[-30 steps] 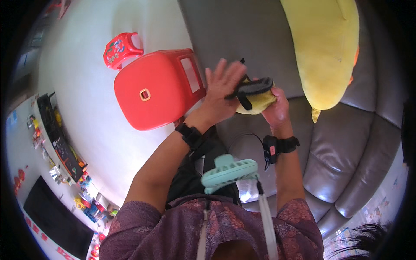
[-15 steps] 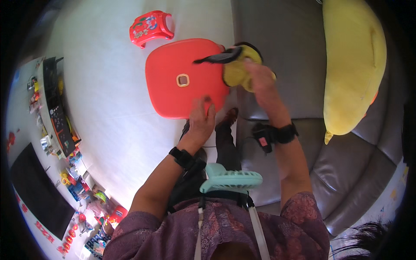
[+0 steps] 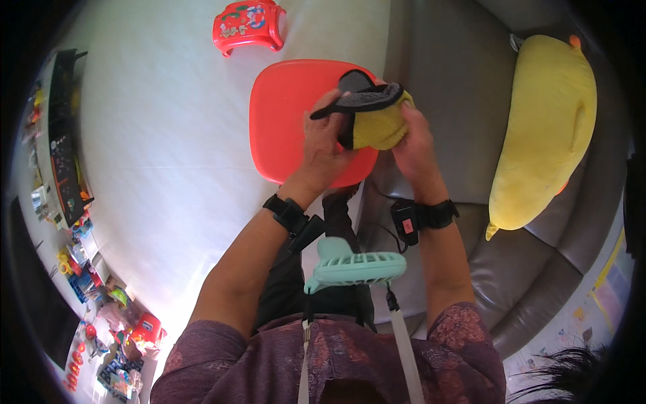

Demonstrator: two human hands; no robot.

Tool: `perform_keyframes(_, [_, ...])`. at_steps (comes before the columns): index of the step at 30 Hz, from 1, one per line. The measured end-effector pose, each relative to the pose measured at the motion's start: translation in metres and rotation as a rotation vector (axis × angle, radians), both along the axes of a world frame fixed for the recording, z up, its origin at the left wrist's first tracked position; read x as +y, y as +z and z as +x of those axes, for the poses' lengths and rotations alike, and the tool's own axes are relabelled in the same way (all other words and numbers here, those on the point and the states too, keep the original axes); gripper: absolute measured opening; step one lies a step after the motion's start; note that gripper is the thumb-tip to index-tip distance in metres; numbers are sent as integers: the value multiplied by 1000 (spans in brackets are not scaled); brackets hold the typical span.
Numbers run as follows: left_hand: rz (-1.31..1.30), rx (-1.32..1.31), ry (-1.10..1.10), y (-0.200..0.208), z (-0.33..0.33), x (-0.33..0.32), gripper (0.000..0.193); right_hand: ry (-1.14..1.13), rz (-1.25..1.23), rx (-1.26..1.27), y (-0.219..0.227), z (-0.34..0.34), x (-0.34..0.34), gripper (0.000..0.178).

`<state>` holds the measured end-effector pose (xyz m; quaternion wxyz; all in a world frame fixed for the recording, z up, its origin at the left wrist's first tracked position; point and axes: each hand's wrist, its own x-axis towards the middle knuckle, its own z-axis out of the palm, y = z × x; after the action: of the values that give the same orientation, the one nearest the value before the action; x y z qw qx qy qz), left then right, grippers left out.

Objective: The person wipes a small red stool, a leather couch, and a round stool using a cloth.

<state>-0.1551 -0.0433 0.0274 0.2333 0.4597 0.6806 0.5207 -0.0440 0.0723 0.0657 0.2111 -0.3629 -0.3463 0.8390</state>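
Note:
A yellow fabric piece (image 3: 378, 128) with black edging and a dark grey flap is held up between both hands, above the right part of a red stool (image 3: 282, 121). Its exact kind I cannot make out. My left hand (image 3: 324, 145) is closed round its left side, the fingers at the grey flap. Closed on its right edge is my right hand (image 3: 415, 143), with the thumb near the top rim. The piece and my left hand cover part of the stool's seat, including its middle.
A small red step stool (image 3: 249, 27) with pictures stands beyond. At the right, a yellow plush cushion (image 3: 542, 135) lies on a grey-brown sofa (image 3: 444, 101). A mint-green fan (image 3: 356, 268) hangs at my chest. Toys and a red container (image 3: 147, 330) lie at the lower left.
My left hand has come up from the stool's near edge and taken hold of the yellow piece. It was in my right hand alone before. The view has shifted.

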Motion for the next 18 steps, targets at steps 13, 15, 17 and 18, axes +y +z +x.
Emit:
perform_keyframes(13, [-171,-463,-24,18,43,-31,48,246,1122,-322,-43,26,12,43])
perform_keyframes(15, [-380,-713,127,-16,26,-58,44,387,1507,-432,-72,-10,5,49])
perform_keyframes(17, [-386,-897,248,-38,10,-84,42,349,1367,-473,-67,-61,-22,55])
perform_keyframes(18, [-392,-1051,344,-40,10,-90,43,402,1357,-729,-90,-54,-24,59])
